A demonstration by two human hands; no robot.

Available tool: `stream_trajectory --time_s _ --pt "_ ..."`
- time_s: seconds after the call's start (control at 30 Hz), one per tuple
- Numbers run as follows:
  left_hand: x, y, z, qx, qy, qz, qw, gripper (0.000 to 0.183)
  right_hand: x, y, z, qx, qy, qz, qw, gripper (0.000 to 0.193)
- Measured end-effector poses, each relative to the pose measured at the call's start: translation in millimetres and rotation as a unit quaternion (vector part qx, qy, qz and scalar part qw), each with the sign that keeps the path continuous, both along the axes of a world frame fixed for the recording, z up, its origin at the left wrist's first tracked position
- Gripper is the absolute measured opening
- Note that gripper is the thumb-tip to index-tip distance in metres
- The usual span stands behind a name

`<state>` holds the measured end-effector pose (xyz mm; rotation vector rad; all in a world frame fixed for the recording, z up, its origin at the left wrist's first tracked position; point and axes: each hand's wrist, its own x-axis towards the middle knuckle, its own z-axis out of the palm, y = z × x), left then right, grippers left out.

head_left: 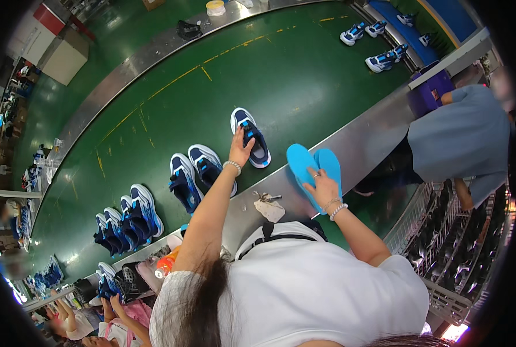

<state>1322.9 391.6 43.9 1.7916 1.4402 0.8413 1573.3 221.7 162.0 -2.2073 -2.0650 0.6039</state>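
A navy-and-white sneaker [260,154] with bright blue accents lies on the green conveyor belt in front of me. My left hand [241,149] grips it near the tongue and the opening, with fingers and thumb at its left side. In my right hand [325,189] is a pair of bright blue insoles [300,161], overlapping and fanned slightly apart over the metal edge. The thumb and fingers press on their upper faces; their lower ends are partly covered by the hand. Left of my left forearm, two similar sneakers [184,180] stand side by side.
More sneakers [132,217] line the belt's near left side, with others [379,61] at the far right. A small whitish object [268,208] lies on the metal edge [376,136] by my waist. A co-worker in a grey-blue top [460,133] stands right, beside a wire rack [437,231].
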Motion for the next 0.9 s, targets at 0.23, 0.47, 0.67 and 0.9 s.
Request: stream_trajectory --time_s 0.23,0.47,0.67,0.9 --pt "10.7 13.9 22.5 -0.062 0.097 0.126 0.985 0.038 -49.2 60.7 39.0 -0.016 -0.006 0.144 0.989 0.031" --pt "3.7 -17.2 30.1 -0.034 0.177 0.141 0.973 0.045 -106.7 102.2 2.7 -0.021 -0.181 0.295 0.938 0.014" --pt "-23.2 -34.8 28.2 -0.011 0.168 0.107 0.98 0.032 -146.1 122.3 -71.4 0.061 -0.128 0.211 0.967 0.011" --pt "-27.4 -52.4 14.9 0.001 0.117 0.073 0.99 0.046 -168.8 132.2 -98.0 -0.003 0.075 0.043 0.996 0.026"
